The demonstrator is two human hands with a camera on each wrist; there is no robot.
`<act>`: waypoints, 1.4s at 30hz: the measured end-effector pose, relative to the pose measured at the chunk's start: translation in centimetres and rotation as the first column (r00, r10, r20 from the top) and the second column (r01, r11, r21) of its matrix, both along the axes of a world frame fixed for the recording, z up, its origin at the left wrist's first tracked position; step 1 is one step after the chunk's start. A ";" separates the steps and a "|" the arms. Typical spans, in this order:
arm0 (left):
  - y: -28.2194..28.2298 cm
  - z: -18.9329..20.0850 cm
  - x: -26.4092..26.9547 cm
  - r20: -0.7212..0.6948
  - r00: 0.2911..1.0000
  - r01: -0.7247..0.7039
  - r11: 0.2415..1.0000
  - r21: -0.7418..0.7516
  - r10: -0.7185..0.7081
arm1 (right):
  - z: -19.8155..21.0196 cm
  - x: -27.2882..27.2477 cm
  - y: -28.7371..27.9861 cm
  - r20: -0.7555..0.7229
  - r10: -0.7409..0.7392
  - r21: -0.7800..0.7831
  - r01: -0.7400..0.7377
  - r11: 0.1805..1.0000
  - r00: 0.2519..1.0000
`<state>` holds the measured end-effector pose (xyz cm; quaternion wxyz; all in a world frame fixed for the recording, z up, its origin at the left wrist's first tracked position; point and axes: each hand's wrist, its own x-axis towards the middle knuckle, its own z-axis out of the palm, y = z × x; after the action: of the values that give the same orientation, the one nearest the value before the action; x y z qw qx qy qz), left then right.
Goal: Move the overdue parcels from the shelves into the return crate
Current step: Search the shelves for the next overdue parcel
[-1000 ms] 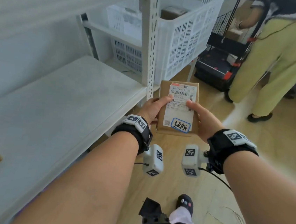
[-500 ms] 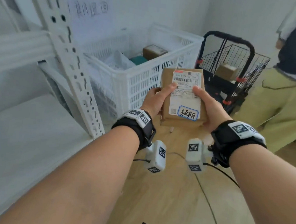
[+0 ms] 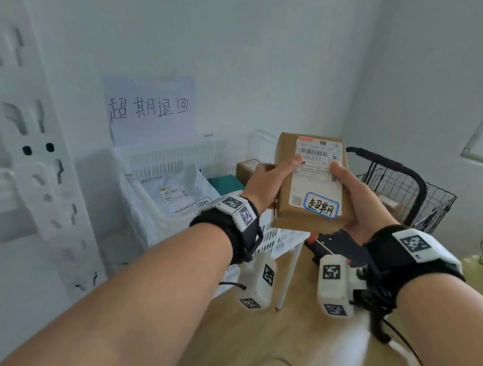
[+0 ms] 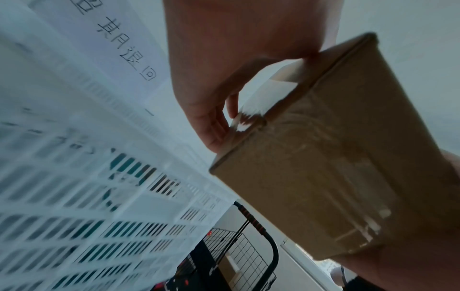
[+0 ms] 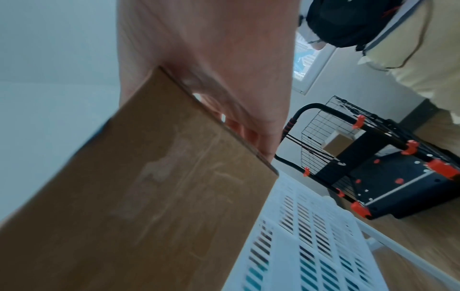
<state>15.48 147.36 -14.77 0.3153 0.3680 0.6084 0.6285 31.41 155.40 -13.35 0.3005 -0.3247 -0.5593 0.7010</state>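
Item: cardboard parcel (image 3: 311,187), overdue sticker, gripped by left hand (image 3: 267,182) and right hand (image 3: 351,200). Step: carrying; next, probably lower into white return crate (image 3: 177,158).

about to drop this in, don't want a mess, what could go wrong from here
1. The cardboard parcel is held beside the white crate, not over it; released now, it could miss.
2. Each grip, left hand and right hand, sits at an edge; it could slip.

A brown cardboard parcel (image 3: 311,187) sits mid-frame, label up, blue-outlined sticker nearest. The white slatted return crate (image 3: 177,158) lies left of it, holding parcels.
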 end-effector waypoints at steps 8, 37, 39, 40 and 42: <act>10.6 3.2 -9.0 -0.099 0.995 -0.011 1.000 -0.013 0.010 | 3.3 -9.5 12.0 0.077 0.014 0.096 -0.022 0.995 0.997; 25.5 -8.0 -28.6 0.543 0.726 -0.112 0.852 -0.512 0.422 | -3.9 -36.5 33.7 0.798 0.378 0.050 -0.676 0.735 0.470; 25.1 -8.7 -28.9 0.542 0.717 -0.120 0.843 -0.524 0.439 | -5.3 -37.4 34.0 0.783 0.419 0.015 -0.688 0.725 0.459; 24.9 -8.9 -29.1 0.543 0.710 -0.126 0.840 -0.528 0.448 | -5.8 -37.9 33.9 0.779 0.448 -0.001 -0.712 0.702 0.440; 24.1 -9.1 -29.4 0.554 0.690 -0.143 0.838 -0.526 0.466 | -6.4 -39.1 33.6 0.782 0.485 -0.001 -0.777 0.629 0.392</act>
<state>-13.97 171.46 -23.83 0.4732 -0.0709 0.6357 0.6058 -7.64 188.97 -19.75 -0.1864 -0.2654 -0.8293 0.4550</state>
